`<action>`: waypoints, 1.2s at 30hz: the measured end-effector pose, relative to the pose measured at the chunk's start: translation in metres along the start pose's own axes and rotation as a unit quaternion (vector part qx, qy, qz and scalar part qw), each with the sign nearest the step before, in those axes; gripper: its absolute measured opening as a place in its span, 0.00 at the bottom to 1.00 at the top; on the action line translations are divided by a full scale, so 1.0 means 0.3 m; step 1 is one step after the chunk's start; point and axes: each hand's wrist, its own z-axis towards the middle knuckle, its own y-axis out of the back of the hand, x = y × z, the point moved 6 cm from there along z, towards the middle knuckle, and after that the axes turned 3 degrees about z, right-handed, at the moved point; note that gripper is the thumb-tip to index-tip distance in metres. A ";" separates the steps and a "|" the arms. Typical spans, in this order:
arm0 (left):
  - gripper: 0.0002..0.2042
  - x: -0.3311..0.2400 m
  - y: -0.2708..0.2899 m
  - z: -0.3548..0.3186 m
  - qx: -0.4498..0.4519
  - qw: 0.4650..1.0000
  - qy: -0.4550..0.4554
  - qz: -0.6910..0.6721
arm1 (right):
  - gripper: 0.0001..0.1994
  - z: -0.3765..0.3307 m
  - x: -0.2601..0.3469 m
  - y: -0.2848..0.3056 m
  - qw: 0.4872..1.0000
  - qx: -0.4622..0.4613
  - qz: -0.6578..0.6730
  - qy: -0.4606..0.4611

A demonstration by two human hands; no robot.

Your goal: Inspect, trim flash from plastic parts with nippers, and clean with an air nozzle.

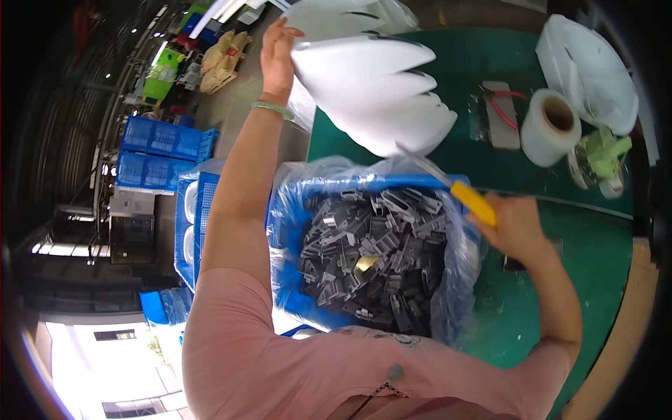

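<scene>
My left hand (279,59) is at the far left end of a white curved plastic piece (374,87) with pointed lobes on its right side. Its fingers bend round that end, partly hidden by the piece. In my right hand (516,225) is a knife with a yellow handle (474,203). Its narrow blade (422,163) points up and left, the tip close to the lower edge of the white piece; I cannot tell whether they touch. Below the piece stands a blue crate (294,290) lined with clear plastic, holding many small grey plastic parts (371,245).
The green table (490,56) carries red-handled pliers (502,105), a roll of clear film (549,133) and a bagged white piece (588,73). More white pieces (336,19) lie behind the near one. Blue crates (157,150) are stacked at left.
</scene>
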 end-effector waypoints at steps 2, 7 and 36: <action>0.15 0.019 0.056 -0.021 -0.045 0.999 0.015 0.025 | 0.15 0.026 0.056 0.093 0.997 -0.059 0.058 0.002; 0.13 0.030 0.011 0.009 -0.018 0.999 0.020 -0.021 | 0.20 -0.064 -0.183 -0.036 0.991 0.008 -0.032 -0.130; 0.13 0.009 0.008 -0.024 -0.068 0.995 0.010 -0.072 | 0.21 0.634 0.268 0.366 0.897 -0.419 0.014 0.142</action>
